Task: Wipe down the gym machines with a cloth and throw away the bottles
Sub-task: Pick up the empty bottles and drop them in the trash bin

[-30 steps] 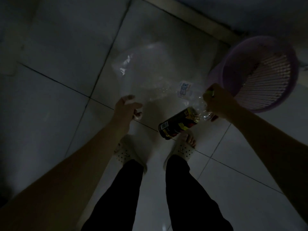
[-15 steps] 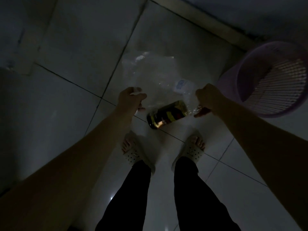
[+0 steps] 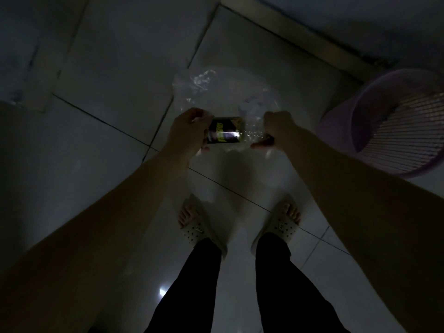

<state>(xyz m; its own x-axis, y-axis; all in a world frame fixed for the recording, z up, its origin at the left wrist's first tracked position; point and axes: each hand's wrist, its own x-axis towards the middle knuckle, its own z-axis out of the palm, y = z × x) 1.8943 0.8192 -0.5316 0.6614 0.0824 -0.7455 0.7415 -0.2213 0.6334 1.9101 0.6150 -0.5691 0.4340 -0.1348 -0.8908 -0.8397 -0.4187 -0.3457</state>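
Observation:
In dim light I hold a clear plastic bag point(image 3: 223, 92) open above the tiled floor. My left hand point(image 3: 189, 128) grips the bag's left rim, fingers curled. My right hand point(image 3: 276, 128) grips the neck end of a clear bottle with a black and yellow label point(image 3: 225, 133) together with the bag's right rim. The bottle lies level between my two hands, at the bag's mouth. A second clear bottle with a pale label shows faintly inside the bag point(image 3: 254, 104).
A purple slatted plastic waste basket point(image 3: 394, 121) stands on the floor at the right, by the wall's skirting point(image 3: 288, 30). My feet in pale clogs point(image 3: 240, 227) stand on glossy white tiles below my hands.
The bottle has swung from a downward tilt to level and moved left toward my left hand. Both hands came closer together and the bag hangs straighter in front of me.

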